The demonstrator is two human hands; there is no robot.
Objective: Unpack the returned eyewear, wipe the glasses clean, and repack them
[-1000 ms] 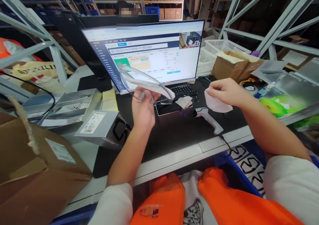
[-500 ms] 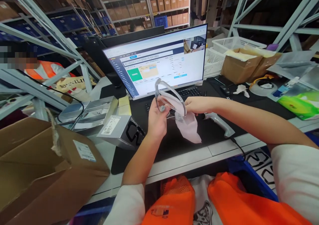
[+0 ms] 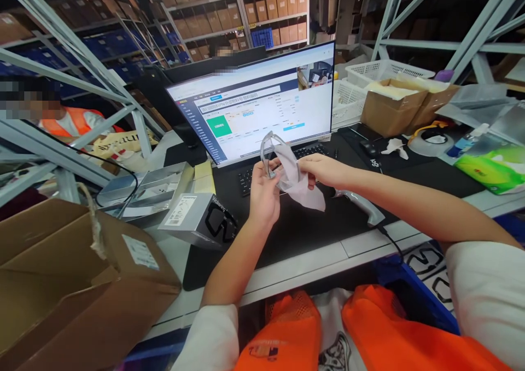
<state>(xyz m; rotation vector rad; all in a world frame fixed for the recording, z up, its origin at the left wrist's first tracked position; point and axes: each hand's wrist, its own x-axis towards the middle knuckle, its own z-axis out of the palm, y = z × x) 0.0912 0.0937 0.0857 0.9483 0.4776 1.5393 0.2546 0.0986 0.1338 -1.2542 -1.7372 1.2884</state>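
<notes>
My left hand (image 3: 264,196) is closed on a clear grey curved frame (image 3: 268,144) that looks like a pair of goggles, raised over the black desk mat. A white tissue (image 3: 309,196) lies against the frame's right side and hangs below it. My right hand (image 3: 322,169) pinches the tissue where it meets the frame; its fingertips are partly hidden. Just behind the hands is a black keyboard (image 3: 245,183). A grey handheld scanner (image 3: 363,206) rests on the mat to the right of my right hand. Left of my left hand sits a grey box (image 3: 197,220) printed with a black frame.
A lit monitor (image 3: 262,114) stands behind my hands. An open cardboard carton (image 3: 135,289) occupies the left, near an open grey box (image 3: 159,187). At right are a tape roll (image 3: 430,141), a green tissue pack (image 3: 492,171) and white baskets (image 3: 389,70). A person in an orange vest (image 3: 74,122) is at far left.
The frame has turned in my left hand, and the tissue's hanging end has risen. My right hand has shifted slightly left and stays at the tissue. The view has moved a little.
</notes>
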